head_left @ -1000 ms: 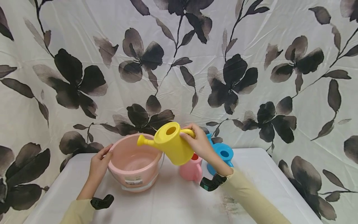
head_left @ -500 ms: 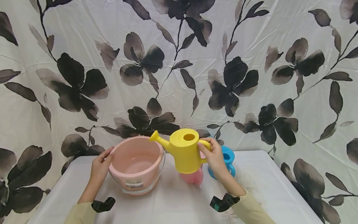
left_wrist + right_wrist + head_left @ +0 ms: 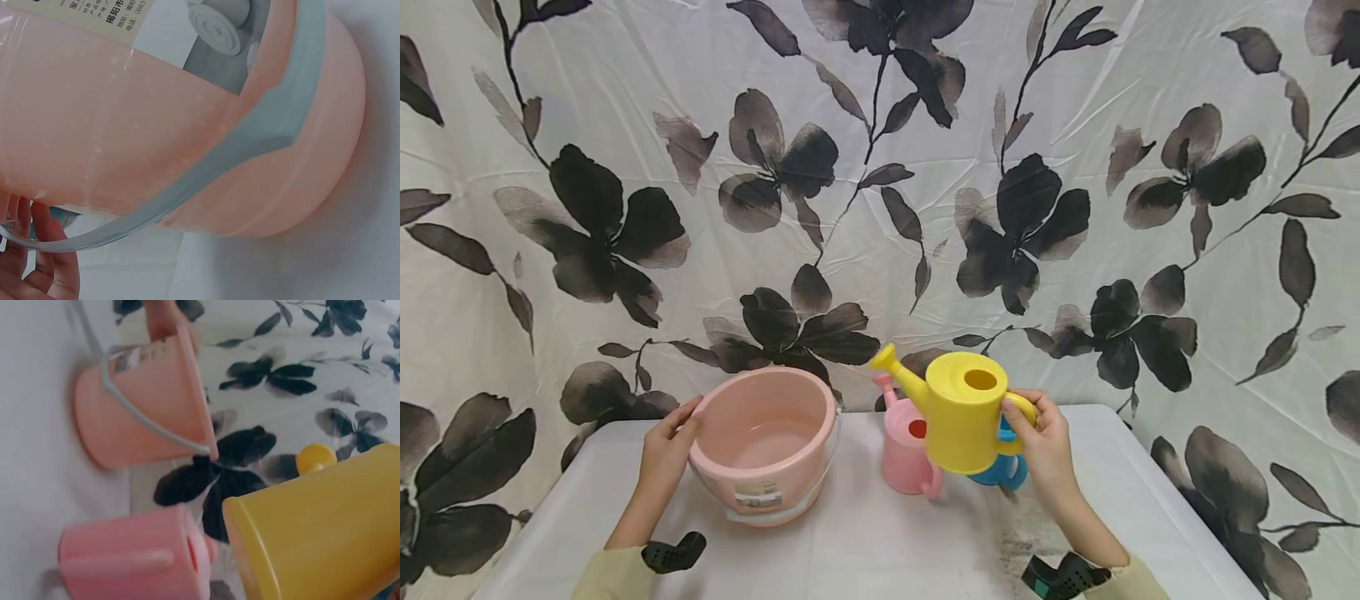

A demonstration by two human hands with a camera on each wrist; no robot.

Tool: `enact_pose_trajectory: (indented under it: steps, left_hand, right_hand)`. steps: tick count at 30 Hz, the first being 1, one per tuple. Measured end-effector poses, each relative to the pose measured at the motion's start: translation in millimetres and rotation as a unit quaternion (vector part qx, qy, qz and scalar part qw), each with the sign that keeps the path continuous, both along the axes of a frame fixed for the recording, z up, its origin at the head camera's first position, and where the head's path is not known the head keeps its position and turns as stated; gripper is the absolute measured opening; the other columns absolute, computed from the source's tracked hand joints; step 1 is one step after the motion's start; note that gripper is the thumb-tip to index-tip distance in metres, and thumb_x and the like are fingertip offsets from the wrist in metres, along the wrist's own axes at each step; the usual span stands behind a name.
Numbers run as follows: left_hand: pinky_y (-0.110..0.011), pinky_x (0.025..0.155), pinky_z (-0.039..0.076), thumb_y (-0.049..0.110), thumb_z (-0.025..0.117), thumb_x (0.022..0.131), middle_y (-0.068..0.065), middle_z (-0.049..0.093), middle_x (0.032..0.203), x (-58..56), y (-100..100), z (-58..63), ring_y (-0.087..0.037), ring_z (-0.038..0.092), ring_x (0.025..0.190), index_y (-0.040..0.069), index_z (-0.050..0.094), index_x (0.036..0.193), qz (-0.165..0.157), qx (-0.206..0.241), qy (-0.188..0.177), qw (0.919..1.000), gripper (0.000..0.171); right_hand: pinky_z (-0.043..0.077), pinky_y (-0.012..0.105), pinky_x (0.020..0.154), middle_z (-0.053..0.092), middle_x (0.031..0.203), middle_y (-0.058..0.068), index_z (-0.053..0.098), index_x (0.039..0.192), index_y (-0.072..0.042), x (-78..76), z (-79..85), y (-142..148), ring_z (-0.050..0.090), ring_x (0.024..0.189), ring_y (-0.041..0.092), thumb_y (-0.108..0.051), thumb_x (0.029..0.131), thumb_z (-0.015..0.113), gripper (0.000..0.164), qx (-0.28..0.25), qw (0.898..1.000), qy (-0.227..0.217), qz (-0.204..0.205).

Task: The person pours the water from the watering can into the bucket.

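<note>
A pink bucket [image 3: 763, 475] stands upright on the table, with a label on its front and its pale handle hanging down. My left hand [image 3: 664, 446] holds its left rim; in the left wrist view, curled fingers [image 3: 47, 256] show beside the bucket wall. Raised off the table is a yellow watering can [image 3: 964, 425], its handle gripped by my right hand [image 3: 1045, 442] and its spout pointing left. Behind and to its left stands a pink watering can [image 3: 904, 454], partly covered by it. A blue watering can [image 3: 1000, 473] is mostly hidden behind the yellow one.
The table [image 3: 850, 550] has a white cover, with a brownish smudge near the front right. A floral cloth [image 3: 880, 208] hangs behind the table's far edge. In the right wrist view, the pink watering can [image 3: 125, 556] appears beside the bucket [image 3: 144, 406].
My right hand has carried the yellow watering can rightwards, from over the bucket's right rim past the pink can. The can has levelled from its leftward tilt. My left hand stays on the bucket.
</note>
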State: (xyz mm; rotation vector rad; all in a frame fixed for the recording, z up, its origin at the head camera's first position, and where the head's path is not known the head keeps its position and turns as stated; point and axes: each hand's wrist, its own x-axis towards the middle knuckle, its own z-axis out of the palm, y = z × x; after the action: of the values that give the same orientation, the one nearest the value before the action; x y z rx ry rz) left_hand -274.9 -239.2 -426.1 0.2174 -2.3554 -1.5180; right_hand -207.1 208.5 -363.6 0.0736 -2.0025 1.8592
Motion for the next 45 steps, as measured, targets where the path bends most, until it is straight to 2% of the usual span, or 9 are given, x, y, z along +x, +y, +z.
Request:
enact_pose_trajectory:
  steps: [4,7,13,20,24,29,36,45]
  left_hand:
    - [-0.001,0.069,0.039,0.034,0.042,0.101,-0.018,0.052,0.137,-0.2,-0.6,0.4,0.019,0.043,0.081,0.008,0.046,0.143,-0.001,0.000,-0.002,1.0000,0.049]
    - [-0.001,0.069,0.039,0.035,0.042,0.101,-0.019,0.052,0.138,-0.1,-1.3,0.7,0.020,0.043,0.081,0.008,0.046,0.143,0.001,-0.001,-0.005,1.0000,0.049]
    - [-0.003,0.067,0.040,0.035,0.042,0.101,-0.019,0.052,0.138,0.2,-2.9,1.3,0.018,0.043,0.079,0.009,0.046,0.143,0.005,-0.003,-0.010,0.9999,0.050]
    - [-0.004,0.067,0.041,0.034,0.041,0.101,-0.019,0.053,0.137,-0.4,-3.7,3.4,0.017,0.044,0.079,0.009,0.046,0.143,0.004,-0.005,-0.008,0.9999,0.049]
    - [-0.002,0.067,0.040,0.033,0.041,0.101,-0.020,0.052,0.138,-0.8,-3.6,4.1,0.018,0.043,0.079,0.008,0.045,0.143,0.003,-0.005,-0.009,0.9999,0.049]
    - [-0.003,0.067,0.040,0.034,0.041,0.101,-0.020,0.052,0.137,-1.3,-3.4,2.6,0.019,0.043,0.079,0.008,0.046,0.143,0.001,-0.005,-0.008,0.9999,0.049]
    - [-0.005,0.067,0.041,0.034,0.041,0.101,-0.019,0.054,0.135,-0.8,-2.6,0.5,0.017,0.044,0.079,0.009,0.046,0.143,0.001,-0.005,-0.007,1.0000,0.049]
    - [-0.003,0.068,0.040,0.033,0.041,0.102,-0.019,0.054,0.135,0.6,-0.1,1.0,0.018,0.044,0.080,0.008,0.046,0.142,-0.001,-0.008,-0.002,1.0000,0.049]
  right_hand:
    - [0.045,0.013,0.070,0.059,0.087,-0.013,0.056,0.104,-0.011,4.5,-7.0,19.0,0.051,0.080,0.003,-0.010,0.096,0.056,0.008,-0.027,0.999,0.025,-0.028]
    - [0.044,0.013,0.069,0.059,0.085,-0.012,0.057,0.099,-0.016,6.4,-12.7,31.8,0.049,0.078,0.004,-0.006,0.095,0.056,0.012,-0.047,0.997,0.043,-0.050]
    - [0.043,0.012,0.069,0.057,0.085,-0.009,0.058,0.099,-0.014,12.3,-24.4,54.2,0.047,0.078,0.006,-0.004,0.094,0.057,0.012,-0.062,0.991,0.064,-0.095]
    - [0.043,0.012,0.068,0.056,0.083,-0.007,0.057,0.100,-0.017,18.2,-34.9,75.8,0.046,0.077,0.008,-0.009,0.094,0.059,0.010,-0.095,0.982,0.046,-0.157]
    - [0.042,0.010,0.067,0.056,0.084,-0.007,0.056,0.102,-0.016,19.4,-45.7,88.3,0.045,0.077,0.008,-0.007,0.095,0.056,0.012,-0.091,0.977,0.058,-0.182]
    - [0.041,0.007,0.065,0.053,0.084,-0.008,0.055,0.101,-0.020,19.4,-62.2,103.3,0.045,0.077,0.006,-0.006,0.095,0.056,0.016,-0.074,0.971,0.066,-0.216]
    - [0.039,0.008,0.063,0.051,0.081,-0.010,0.053,0.100,-0.021,14.5,-80.3,120.7,0.044,0.076,0.004,-0.011,0.096,0.057,0.012,-0.076,0.965,0.037,-0.249]
    - [0.039,0.008,0.062,0.055,0.081,-0.016,0.053,0.102,-0.018,-0.6,-96.2,130.3,0.044,0.073,0.001,-0.017,0.095,0.059,0.009,-0.135,0.960,-0.006,-0.246]
